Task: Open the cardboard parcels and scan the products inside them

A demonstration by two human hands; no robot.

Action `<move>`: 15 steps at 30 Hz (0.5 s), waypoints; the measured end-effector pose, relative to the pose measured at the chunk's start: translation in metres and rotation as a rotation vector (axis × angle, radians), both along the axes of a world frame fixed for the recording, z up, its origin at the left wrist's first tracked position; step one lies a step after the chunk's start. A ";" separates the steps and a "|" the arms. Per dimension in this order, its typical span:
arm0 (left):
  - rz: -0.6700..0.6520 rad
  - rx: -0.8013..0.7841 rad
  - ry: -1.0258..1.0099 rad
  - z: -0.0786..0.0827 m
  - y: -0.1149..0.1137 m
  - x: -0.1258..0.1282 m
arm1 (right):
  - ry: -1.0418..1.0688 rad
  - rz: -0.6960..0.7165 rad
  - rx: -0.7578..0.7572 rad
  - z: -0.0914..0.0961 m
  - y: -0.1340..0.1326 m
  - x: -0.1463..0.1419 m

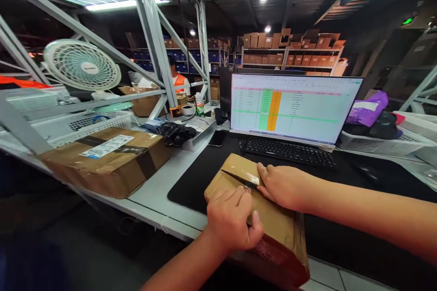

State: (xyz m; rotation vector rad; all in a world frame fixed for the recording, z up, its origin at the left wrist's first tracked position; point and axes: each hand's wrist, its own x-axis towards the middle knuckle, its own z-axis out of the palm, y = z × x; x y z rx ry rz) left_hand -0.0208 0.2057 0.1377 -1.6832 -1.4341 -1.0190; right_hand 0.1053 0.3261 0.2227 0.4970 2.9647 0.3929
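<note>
A small cardboard box point(280, 236) sealed with clear tape lies on a black desk mat point(191, 182) right in front of me. My left hand point(232, 220) rests on the box's near top, curled into a fist. A thin dark line point(239, 178) runs from its knuckles along the taped seam; I cannot make out whether it is a blade or a gap. My right hand point(283, 186) lies flat on the box top just beyond, fingers stretched along the seam, holding nothing.
A monitor point(293, 109) showing a spreadsheet and a black keyboard point(288, 151) stand behind the box, a phone point(217, 138) to their left. A larger labelled carton point(105, 159), white baskets point(85, 122) and a fan point(82, 66) fill the left. A person in an orange vest point(179, 82) stands farther back.
</note>
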 end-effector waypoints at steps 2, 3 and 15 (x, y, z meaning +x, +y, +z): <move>-0.002 -0.004 -0.023 -0.001 0.001 0.001 | -0.041 0.060 0.020 0.004 0.005 0.001; -0.004 -0.004 -0.038 -0.001 0.002 0.002 | -0.059 0.060 0.001 0.008 0.007 0.001; -0.018 0.050 -0.099 -0.006 0.007 0.003 | 0.266 -0.037 -0.288 0.038 0.095 0.011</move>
